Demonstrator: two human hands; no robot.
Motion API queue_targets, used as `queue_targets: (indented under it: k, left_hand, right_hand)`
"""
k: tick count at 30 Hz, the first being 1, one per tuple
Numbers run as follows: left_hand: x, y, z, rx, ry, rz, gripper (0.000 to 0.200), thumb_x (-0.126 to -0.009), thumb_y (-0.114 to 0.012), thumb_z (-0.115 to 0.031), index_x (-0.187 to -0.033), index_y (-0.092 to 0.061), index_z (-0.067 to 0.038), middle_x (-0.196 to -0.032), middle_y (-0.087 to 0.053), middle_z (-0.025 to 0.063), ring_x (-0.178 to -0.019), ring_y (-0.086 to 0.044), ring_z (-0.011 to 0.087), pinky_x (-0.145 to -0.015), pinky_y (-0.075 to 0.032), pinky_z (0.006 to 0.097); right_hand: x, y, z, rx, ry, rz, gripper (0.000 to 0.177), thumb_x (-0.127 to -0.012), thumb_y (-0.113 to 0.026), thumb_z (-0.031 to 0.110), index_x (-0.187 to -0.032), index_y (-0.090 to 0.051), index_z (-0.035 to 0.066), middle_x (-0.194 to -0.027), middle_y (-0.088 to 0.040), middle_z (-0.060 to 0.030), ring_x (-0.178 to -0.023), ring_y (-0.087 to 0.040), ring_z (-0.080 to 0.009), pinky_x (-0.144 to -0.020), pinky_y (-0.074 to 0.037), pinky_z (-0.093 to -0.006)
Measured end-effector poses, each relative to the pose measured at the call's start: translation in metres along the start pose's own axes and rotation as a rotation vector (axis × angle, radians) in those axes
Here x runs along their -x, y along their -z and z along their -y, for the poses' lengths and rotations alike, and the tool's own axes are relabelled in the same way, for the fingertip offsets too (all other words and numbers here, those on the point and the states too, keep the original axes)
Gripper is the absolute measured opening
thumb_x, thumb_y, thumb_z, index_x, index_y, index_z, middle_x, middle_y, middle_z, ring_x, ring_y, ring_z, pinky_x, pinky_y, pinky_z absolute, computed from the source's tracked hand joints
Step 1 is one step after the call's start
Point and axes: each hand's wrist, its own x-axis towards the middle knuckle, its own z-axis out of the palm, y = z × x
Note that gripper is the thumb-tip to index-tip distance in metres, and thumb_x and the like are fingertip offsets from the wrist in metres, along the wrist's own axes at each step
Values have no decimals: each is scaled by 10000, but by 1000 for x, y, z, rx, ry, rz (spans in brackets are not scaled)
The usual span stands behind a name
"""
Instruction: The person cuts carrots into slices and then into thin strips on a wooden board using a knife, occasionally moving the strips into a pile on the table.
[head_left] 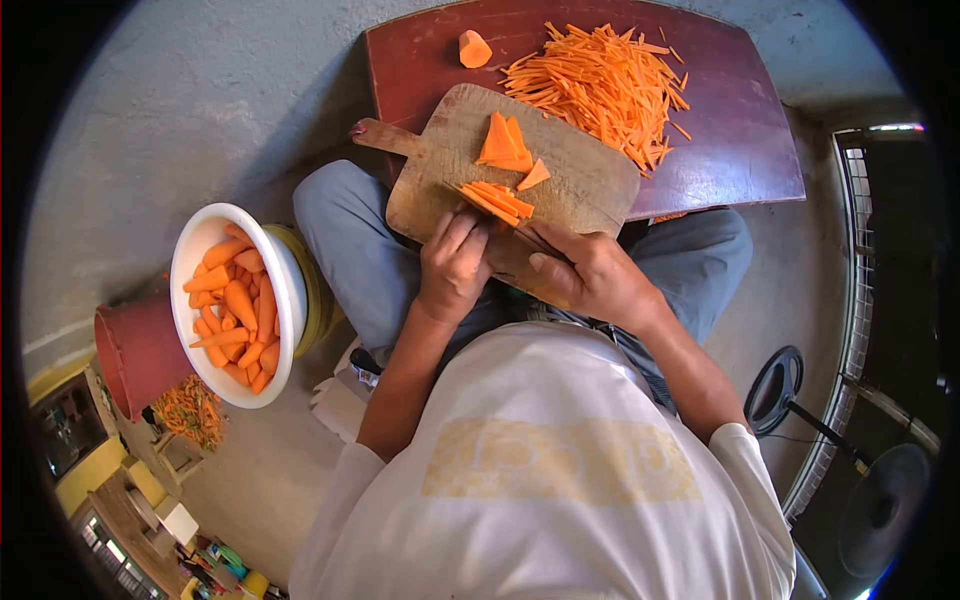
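Observation:
A wooden cutting board (585, 170) with a handle lies tilted across the lap and the table edge. On it are a fanned stack of cut carrot strips (495, 200), several flat carrot slices (506, 142) and a small triangular carrot piece (534, 175). My left hand (458, 262) is closed, its curled fingertips against the lower left end of the stack. My right hand (595, 272) is closed around a knife (535, 240), just right of the stack; only a little of its blade shows and its handle is mostly hidden.
A dark red table (730, 150) holds a heap of shredded carrot (605, 90) and a carrot chunk (474, 49). To the left stand a white bowl (286, 300) of peeled carrots and a red bucket (140, 350). Peelings (190, 412) lie behind; a black fan (885, 510) is at right.

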Motion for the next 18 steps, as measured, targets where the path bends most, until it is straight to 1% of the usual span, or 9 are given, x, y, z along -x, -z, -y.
queue_targets:
  k: [4,5,8,11,13,17,18]
  left_hand:
    - [1,1,0,-21,-12,8,256,-813,-752,93,-1051,-798,8,-1105,-751,169,-997,-739,393,-861,-634,476]
    - [-1,1,1,-27,-24,8,256,-815,-749,93,-1050,-799,6,-1102,-751,168,-995,-740,390,-861,-634,473]
    - [6,-1,6,-5,-31,72,379,-798,-695,96,-1168,-773,59,-1153,-721,204,-1079,-713,437,-969,-628,482]
    - [2,5,3,-2,-49,64,393,-788,-695,89,-1173,-771,61,-1162,-719,202,-1074,-707,434,-958,-627,484]
    - [1,6,0,10,-19,82,393,-784,-697,80,-1170,-770,59,-1163,-716,201,-1068,-703,433,-949,-626,489]
    - [2,6,1,-5,-30,81,384,-785,-697,69,-1163,-765,56,-1150,-709,194,-1048,-697,429,-934,-625,493]
    - [2,7,-1,-1,-21,74,359,-786,-699,81,-1138,-766,54,-1144,-720,199,-1038,-705,432,-923,-627,494]
  right_hand:
    - [6,10,10,-31,26,-54,386,-1081,-673,119,-1441,-677,-21,-1066,-756,-300,-966,-752,-487,-877,-608,-473]
    - [5,11,12,-34,22,-39,386,-1082,-669,116,-1443,-677,-20,-1075,-759,-294,-975,-752,-487,-880,-607,-475]
    - [6,12,14,-31,6,-9,387,-1083,-662,115,-1448,-675,-14,-1087,-766,-281,-993,-752,-491,-881,-605,-482]
    - [3,11,16,4,-28,30,393,-1083,-666,128,-1452,-672,-7,-1066,-766,-281,-992,-752,-498,-867,-606,-495]
    - [1,12,18,52,-78,80,397,-1082,-672,141,-1452,-670,-2,-1052,-762,-291,-992,-755,-500,-860,-607,-505]
    - [-5,1,3,54,-52,59,399,-1078,-685,158,-1443,-668,-1,-1032,-755,-308,-971,-759,-502,-857,-609,-506]
    - [-3,-2,1,28,-47,45,395,-1079,-686,160,-1438,-672,-4,-1036,-753,-312,-971,-758,-500,-861,-609,-501]
